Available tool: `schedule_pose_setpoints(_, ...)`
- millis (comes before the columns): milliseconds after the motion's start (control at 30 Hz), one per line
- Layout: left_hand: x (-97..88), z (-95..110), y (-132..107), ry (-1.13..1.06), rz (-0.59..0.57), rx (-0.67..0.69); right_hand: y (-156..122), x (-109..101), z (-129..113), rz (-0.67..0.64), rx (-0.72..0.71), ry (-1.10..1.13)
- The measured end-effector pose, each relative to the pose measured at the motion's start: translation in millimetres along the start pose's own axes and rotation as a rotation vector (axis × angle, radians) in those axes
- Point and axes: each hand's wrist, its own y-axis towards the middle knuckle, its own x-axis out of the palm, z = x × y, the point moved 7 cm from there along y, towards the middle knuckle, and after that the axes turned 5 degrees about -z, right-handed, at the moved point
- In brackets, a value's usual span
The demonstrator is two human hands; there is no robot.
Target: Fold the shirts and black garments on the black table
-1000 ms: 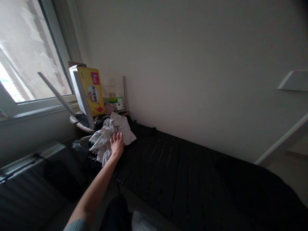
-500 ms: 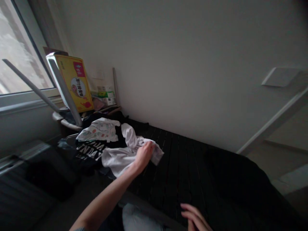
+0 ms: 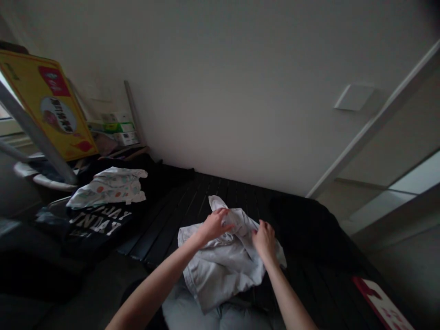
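A crumpled light grey shirt [image 3: 223, 270] lies at the front edge of a black slatted surface, partly over my lap. My left hand [image 3: 217, 224] is on its upper left part, thumb and fingers closed over the cloth. Over on the right side, the fingers of my right hand [image 3: 264, 239] are bent round the shirt's upper edge. Parts of the fingertips are hidden in the folds. To the left lie a white patterned garment [image 3: 115, 187] and, beneath it, a black garment with pale lettering [image 3: 99, 222].
A yellow box [image 3: 51, 105] leans on a cluttered chair at the left, with small cartons [image 3: 122, 130] behind it. Dark cloth [image 3: 305, 224] lies on the right of the slatted surface [image 3: 178, 201]. Nearby at lower right is a red-and-white flat item [image 3: 381, 305]. A wall stands behind.
The shirt has come from the pile at left to the front of me. My right hand, empty before, has joined my left on the cloth. The view has turned right.
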Motion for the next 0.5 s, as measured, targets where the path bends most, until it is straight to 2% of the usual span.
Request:
schedule_pose_setpoints(100,42.7,4,9,0.121,-0.135,-0.072,10,20,2,-0.134,0.082,-0.127)
schedule_pose_setpoints(133,51.5,3,11,0.164,-0.144,-0.102,11,23,3,-0.144,0.087,-0.147)
schedule_pose_setpoints(200,57.2,0,16,0.162,-0.104,-0.117,12,23,5,-0.128,0.068,-0.166)
schedule_pose_setpoints(267,51.4,-4,19,0.082,-0.07,-0.074,13,20,8,-0.112,0.036,-0.15)
schedule_pose_setpoints(400,25.7,-14,13,-0.164,-0.136,0.099,21,8,16,-0.105,0.026,-0.051)
schedule_pose_setpoints(467,12.6,-26,6,-0.381,-0.173,0.117,27,1,17,-0.087,0.029,-0.023)
schedule_pose_setpoints(500,7.7,-35,2,-0.491,-0.181,0.084,30,-3,18,-0.076,0.029,-0.016)
